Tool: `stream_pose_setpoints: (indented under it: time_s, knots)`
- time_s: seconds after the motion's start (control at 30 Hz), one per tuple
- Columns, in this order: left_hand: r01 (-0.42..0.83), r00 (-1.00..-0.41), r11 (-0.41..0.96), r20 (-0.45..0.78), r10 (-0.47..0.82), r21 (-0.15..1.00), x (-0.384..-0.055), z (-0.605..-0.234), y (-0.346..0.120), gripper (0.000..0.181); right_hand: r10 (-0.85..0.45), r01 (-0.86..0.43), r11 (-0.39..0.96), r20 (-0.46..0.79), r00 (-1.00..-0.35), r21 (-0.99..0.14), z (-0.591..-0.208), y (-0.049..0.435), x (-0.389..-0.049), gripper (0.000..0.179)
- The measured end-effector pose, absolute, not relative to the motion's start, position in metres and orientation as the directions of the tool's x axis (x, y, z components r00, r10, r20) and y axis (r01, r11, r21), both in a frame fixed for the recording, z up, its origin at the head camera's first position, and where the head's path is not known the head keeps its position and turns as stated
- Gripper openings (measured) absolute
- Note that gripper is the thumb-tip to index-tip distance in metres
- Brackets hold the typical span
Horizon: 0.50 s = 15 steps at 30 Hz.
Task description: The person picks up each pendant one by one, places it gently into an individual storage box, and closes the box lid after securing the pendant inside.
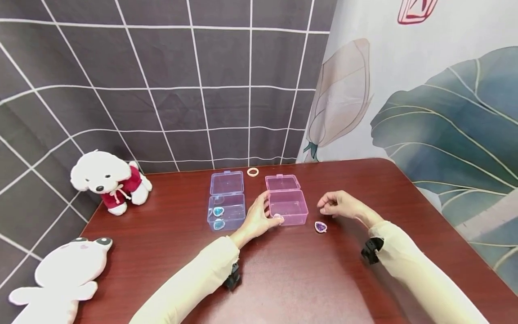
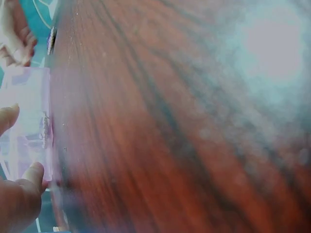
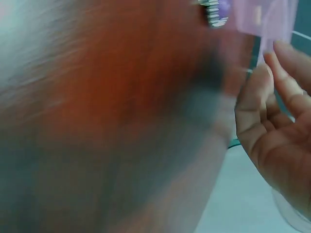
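Note:
An open pink plastic box (image 1: 288, 219) stands on the table with its lid tilted back. My left hand (image 1: 257, 217) grips its left side, thumb at the front wall and fingers along the side. Inside, close to the front wall by the thumb, lies a bead-edged gem (image 2: 44, 130). My right hand (image 1: 339, 204) hovers right of the box with loosely curled fingers and nothing between them. Just below it, a purple teardrop gem (image 1: 320, 227) with a beaded rim lies on the table; the right wrist view shows this purple gem (image 3: 217, 12) near the box.
Left of my left hand stands an open blue plastic box (image 1: 238, 211) with teal gems (image 1: 218, 211) in it. A pale ring (image 1: 252, 172) lies behind the boxes. A white plush dog (image 1: 103, 173) and another plush toy (image 1: 66, 274) sit at the left.

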<state>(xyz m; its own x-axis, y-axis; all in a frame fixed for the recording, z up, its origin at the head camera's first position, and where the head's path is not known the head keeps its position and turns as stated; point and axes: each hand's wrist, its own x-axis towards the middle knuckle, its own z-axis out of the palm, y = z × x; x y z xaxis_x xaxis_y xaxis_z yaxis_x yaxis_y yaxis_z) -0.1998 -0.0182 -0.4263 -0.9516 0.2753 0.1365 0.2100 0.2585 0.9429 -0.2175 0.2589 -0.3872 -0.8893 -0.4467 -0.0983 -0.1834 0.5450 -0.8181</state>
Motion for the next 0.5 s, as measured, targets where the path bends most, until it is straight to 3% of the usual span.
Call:
stream_pose_setpoints:
  time_s: [0.2,0.5]
  knots:
    - [0.201,-0.951,0.263,0.123,0.284,0.943,-0.199,-0.425,-0.018,0.087,-0.565,-0.219,0.520,-0.140,-0.813,-0.826,-0.402,0.264,-0.212,0.027]
    - [0.199,-0.953,0.282,0.119,0.277,0.938,-0.200,-0.424,-0.019,0.087,-0.580,-0.239,0.559,-0.169,-0.797,-0.794,-0.404,0.260,-0.213,0.019]
